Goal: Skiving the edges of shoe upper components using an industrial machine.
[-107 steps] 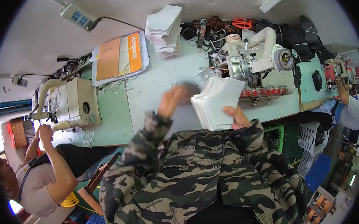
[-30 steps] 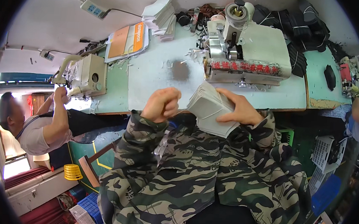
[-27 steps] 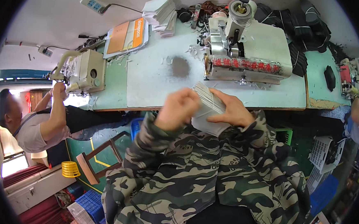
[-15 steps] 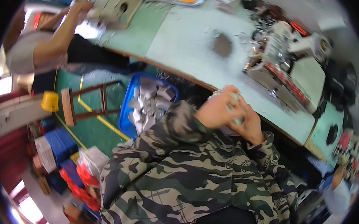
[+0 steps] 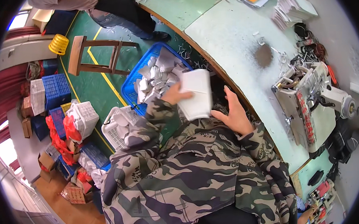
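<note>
My left hand (image 5: 176, 94) grips a white rectangular bundle (image 5: 197, 97) by its left edge, thumb lying on top. The bundle looks like flat, soft-edged pieces with a line across the middle; its exact kind is not clear. To its right, my right hand (image 5: 236, 115) is open with fingers spread, its thumb close to the bundle's lower right corner. I cannot tell if that thumb touches it. Just beyond my left hand, a blue plastic basket (image 5: 127, 88) on the floor holds many loose white pieces (image 5: 154, 79).
A pale green worktable (image 5: 221, 32) runs along the right, with a sewing machine (image 5: 307, 103) and a stack of white pieces (image 5: 294, 10). A white basket (image 5: 113, 132), a wooden stool (image 5: 77, 56) and a yellow basket (image 5: 59, 44) stand left. Another person (image 5: 124, 14) is at the table's far end.
My view has swung right. My hands, close together by the table edge before, are now apart; the white bundle shows plainly in my left hand beside the blue basket, and my right hand has opened.
</note>
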Demonstrator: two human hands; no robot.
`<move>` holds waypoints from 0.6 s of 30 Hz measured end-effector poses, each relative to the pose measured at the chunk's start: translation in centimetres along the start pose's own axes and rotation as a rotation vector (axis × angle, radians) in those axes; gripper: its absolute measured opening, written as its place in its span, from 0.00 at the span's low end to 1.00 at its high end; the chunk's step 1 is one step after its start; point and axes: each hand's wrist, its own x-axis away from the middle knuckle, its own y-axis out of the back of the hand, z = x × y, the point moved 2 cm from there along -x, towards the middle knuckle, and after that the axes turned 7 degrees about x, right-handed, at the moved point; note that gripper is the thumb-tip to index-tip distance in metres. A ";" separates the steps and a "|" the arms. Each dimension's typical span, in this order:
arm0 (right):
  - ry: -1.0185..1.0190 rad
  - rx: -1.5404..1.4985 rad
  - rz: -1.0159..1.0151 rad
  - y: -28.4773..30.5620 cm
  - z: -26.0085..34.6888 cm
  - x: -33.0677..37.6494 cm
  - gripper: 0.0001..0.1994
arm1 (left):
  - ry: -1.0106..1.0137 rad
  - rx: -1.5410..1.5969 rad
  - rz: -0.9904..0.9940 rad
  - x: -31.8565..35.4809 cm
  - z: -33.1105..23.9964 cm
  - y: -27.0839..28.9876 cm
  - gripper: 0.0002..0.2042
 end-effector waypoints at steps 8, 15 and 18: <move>-0.300 -0.242 0.053 0.8 -7.5 4.4 0.28 | 0.057 -0.175 -0.532 -8.2 6.7 23.3 0.28; -0.405 -0.378 0.002 1.5 -10.1 8.5 0.27 | 0.347 -0.502 0.322 -10.0 14.9 20.2 0.21; -0.410 -0.345 0.055 1.4 -10.3 9.4 0.25 | 0.481 -0.001 0.461 -7.9 17.6 9.0 0.15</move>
